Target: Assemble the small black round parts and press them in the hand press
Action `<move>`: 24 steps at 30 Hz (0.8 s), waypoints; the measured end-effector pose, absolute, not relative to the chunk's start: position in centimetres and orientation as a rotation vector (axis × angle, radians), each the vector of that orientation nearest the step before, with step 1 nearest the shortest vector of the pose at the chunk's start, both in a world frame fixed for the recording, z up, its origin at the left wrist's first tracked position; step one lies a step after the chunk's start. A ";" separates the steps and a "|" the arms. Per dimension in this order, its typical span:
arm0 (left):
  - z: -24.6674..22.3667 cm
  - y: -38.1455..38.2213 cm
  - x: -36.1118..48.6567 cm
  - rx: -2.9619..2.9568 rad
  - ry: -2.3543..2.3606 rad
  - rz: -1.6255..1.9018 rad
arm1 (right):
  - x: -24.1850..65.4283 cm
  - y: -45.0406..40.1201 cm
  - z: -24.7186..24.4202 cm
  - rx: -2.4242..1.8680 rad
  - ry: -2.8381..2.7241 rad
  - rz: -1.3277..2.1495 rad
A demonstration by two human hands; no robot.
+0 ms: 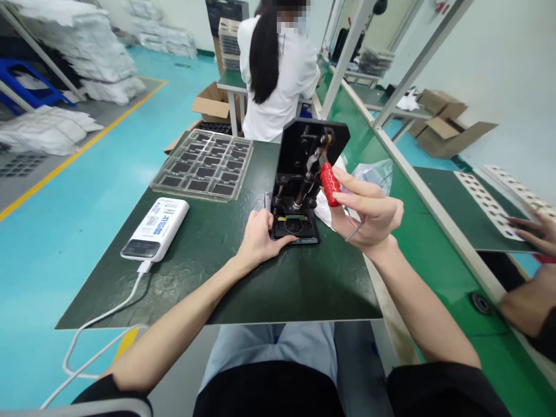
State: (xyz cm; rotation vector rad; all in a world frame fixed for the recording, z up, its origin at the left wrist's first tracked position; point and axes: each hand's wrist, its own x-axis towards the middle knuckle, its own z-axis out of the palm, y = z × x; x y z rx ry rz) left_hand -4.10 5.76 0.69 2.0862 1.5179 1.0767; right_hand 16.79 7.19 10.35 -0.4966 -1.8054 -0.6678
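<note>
A black press-like fixture (pixel 313 145) stands on the dark green table mat (pixel 204 289), with a red-gripped lever (pixel 330 184) on its right side. My right hand (pixel 369 211) has its thumb and fingers around the red grip; a thin metal tool (pixel 354 231) also shows at that hand. At the fixture's base, my left hand (pixel 263 237) rests with thumb and fingers apart, the thumb reaching along the front edge. A dark part with a round outline (pixel 293 226) sits in the base. Whether the left fingers pinch anything is hidden.
A clear compartment tray (pixel 204 164) with dark pieces lies back left. A white power bank (pixel 156 229) with a cable is at left. Clear plastic bag (pixel 373 174) lies behind my right hand. A person in white (pixel 278 69) is ahead; another person's hands (pixel 536 231) are at far right.
</note>
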 end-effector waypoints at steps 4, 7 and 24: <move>0.8 5.8 -4.1 2.077 1.542 1.062 | 17.5 6.2 12.3 -0.544 -1.982 -0.873; 0.8 5.8 -4.2 2.081 1.549 1.056 | 17.1 5.5 16.1 -0.619 -2.018 -0.724; 0.7 3.8 -3.3 2.573 1.484 1.105 | 17.8 4.1 10.6 -1.297 -1.880 -0.158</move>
